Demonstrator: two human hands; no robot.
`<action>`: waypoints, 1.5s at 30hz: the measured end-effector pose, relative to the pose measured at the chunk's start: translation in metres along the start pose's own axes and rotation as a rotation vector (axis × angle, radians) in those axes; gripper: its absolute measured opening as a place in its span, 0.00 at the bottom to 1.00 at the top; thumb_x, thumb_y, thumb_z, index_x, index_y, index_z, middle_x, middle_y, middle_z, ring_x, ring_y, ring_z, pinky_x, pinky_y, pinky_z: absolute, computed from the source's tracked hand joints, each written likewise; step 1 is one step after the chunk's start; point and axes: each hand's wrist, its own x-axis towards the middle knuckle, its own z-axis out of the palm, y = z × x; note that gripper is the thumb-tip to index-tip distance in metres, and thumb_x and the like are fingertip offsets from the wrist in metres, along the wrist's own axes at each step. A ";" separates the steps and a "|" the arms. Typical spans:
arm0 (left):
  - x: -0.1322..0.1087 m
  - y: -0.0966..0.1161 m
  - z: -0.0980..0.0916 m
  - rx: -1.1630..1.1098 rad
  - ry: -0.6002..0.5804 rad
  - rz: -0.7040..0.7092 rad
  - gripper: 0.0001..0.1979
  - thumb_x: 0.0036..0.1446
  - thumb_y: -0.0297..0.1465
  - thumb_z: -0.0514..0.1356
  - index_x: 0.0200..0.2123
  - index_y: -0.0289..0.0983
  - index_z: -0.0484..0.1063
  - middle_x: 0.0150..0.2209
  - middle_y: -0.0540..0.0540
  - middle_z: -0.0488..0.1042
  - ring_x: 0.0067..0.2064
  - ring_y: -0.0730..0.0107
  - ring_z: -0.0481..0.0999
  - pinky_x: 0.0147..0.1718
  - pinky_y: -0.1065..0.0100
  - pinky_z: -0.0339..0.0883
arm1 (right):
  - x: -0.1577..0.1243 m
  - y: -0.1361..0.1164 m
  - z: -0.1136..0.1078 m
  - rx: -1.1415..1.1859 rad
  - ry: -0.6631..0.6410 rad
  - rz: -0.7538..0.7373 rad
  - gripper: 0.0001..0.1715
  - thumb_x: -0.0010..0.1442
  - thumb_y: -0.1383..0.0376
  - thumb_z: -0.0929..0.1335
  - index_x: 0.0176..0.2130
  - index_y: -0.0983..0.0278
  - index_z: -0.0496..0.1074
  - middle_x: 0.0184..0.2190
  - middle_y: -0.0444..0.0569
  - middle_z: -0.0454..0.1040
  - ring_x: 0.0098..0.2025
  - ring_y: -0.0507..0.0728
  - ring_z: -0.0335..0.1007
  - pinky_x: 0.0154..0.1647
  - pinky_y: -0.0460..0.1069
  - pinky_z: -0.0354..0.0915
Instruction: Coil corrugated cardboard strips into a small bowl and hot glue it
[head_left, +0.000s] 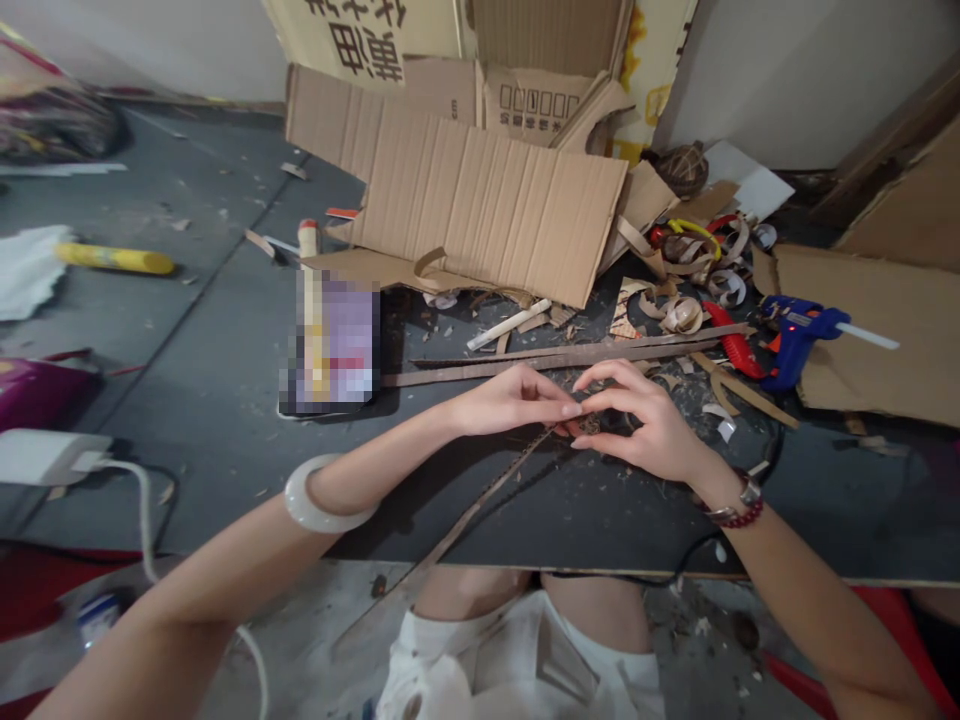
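Strip [487, 495]: thin cardboard, lying on the dark board [600, 520]. It runs diagonally from the fingertips down-left and past the board's near edge. Its upper end is hidden between the fingertips of both hands.

Left hand [510, 400]: fingers straight and together, tips pressed onto the strip's end, thumb underneath.

Right hand [645, 425]: fingers curled, thumb and forefinger pinched on the same end. The two hands' fingertips touch.

Just beyond the hands: two long strips [562, 355] lying across the board. Scraps and curls of cardboard all around.

Right of those: red cutter [735, 350], then blue glue gun [795, 335] resting on cardboard.

Far side: large corrugated sheet [480, 200].

White bangle [322, 495] on left wrist.
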 end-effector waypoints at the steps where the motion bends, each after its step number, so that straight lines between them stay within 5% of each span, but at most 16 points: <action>1: 0.000 0.000 0.000 -0.002 -0.004 -0.001 0.14 0.52 0.38 0.65 0.35 0.31 0.80 0.33 0.43 0.81 0.33 0.73 0.77 0.36 0.74 0.70 | 0.000 0.000 0.000 0.011 0.011 0.006 0.11 0.54 0.63 0.73 0.38 0.59 0.72 0.45 0.49 0.69 0.50 0.57 0.65 0.52 0.55 0.64; 15: 0.001 -0.003 0.003 0.186 -0.057 0.049 0.13 0.53 0.34 0.64 0.34 0.28 0.80 0.22 0.50 0.72 0.23 0.81 0.61 0.22 0.76 0.53 | -0.002 0.002 0.013 0.094 0.092 0.051 0.19 0.48 0.61 0.76 0.31 0.60 0.63 0.40 0.48 0.70 0.44 0.56 0.68 0.44 0.53 0.65; 20: 0.001 -0.004 0.005 0.115 -0.011 0.049 0.11 0.51 0.34 0.66 0.30 0.29 0.79 0.23 0.50 0.74 0.24 0.80 0.65 0.24 0.77 0.57 | -0.002 0.001 0.013 0.079 0.067 0.067 0.16 0.50 0.60 0.75 0.35 0.60 0.67 0.41 0.48 0.69 0.44 0.56 0.67 0.44 0.52 0.66; 26: 0.001 -0.003 0.004 0.046 0.039 0.031 0.08 0.50 0.31 0.66 0.30 0.31 0.79 0.26 0.49 0.77 0.26 0.79 0.71 0.28 0.78 0.63 | 0.000 -0.002 0.002 -0.017 -0.071 0.017 0.15 0.59 0.65 0.69 0.48 0.57 0.71 0.52 0.52 0.66 0.56 0.59 0.62 0.57 0.58 0.61; 35: 0.001 0.000 0.000 -0.067 0.023 -0.021 0.16 0.54 0.40 0.64 0.33 0.31 0.80 0.33 0.42 0.81 0.33 0.73 0.78 0.37 0.73 0.71 | 0.000 0.000 -0.001 0.023 0.026 0.059 0.12 0.54 0.62 0.73 0.41 0.58 0.73 0.47 0.49 0.69 0.51 0.58 0.66 0.53 0.56 0.65; 39: 0.000 0.002 0.000 -0.023 0.020 -0.036 0.14 0.50 0.38 0.67 0.32 0.31 0.80 0.30 0.44 0.81 0.30 0.74 0.76 0.36 0.73 0.70 | 0.001 -0.001 -0.002 0.065 0.077 0.083 0.12 0.52 0.60 0.74 0.37 0.59 0.71 0.45 0.49 0.70 0.48 0.57 0.68 0.44 0.53 0.68; 45: 0.001 0.002 0.001 0.030 0.021 -0.037 0.10 0.49 0.34 0.67 0.31 0.31 0.81 0.27 0.47 0.79 0.28 0.76 0.73 0.33 0.75 0.67 | 0.001 0.001 0.004 0.113 0.121 0.070 0.17 0.49 0.61 0.75 0.32 0.61 0.65 0.41 0.48 0.71 0.44 0.56 0.69 0.44 0.53 0.66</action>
